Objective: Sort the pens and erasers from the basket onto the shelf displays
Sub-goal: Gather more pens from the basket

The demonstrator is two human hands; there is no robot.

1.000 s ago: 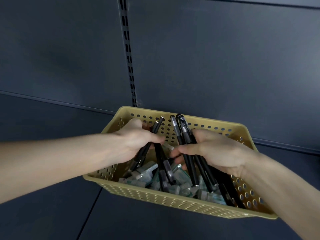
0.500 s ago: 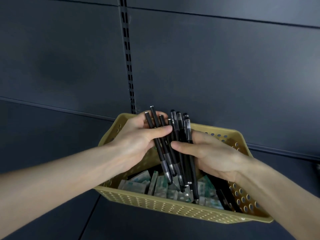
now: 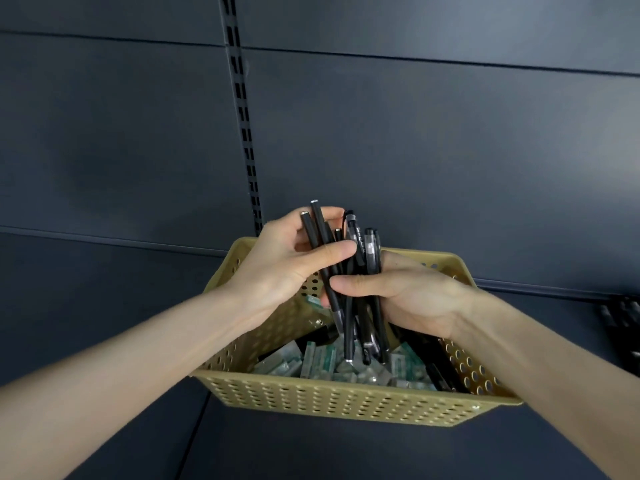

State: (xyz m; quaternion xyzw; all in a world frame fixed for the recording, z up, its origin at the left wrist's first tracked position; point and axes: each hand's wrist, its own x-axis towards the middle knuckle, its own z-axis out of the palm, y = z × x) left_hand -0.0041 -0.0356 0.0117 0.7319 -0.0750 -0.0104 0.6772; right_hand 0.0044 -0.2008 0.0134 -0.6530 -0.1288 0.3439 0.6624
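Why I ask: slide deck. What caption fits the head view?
Left hand and right hand grip black pens over a tan basket of erasers.

Dim, even light is falling across the dark grey metal back panel [image 3: 450,150], with a pale sheen spreading at its upper right. Wide-angle distortion is bowing the panel seams. The perforated tan plastic basket [image 3: 346,400] is rendering slightly soft, and the forearms are blurring toward the lower corners.

Bare shelf [image 3: 104,289] lies open left of and nearer than the basket [image 3: 346,400], whose perforated walls and upright pens [image 3: 362,244] crowd its inside, while the back panel [image 3: 433,150] closes the far side and a dark object [image 3: 620,327] stands at right.
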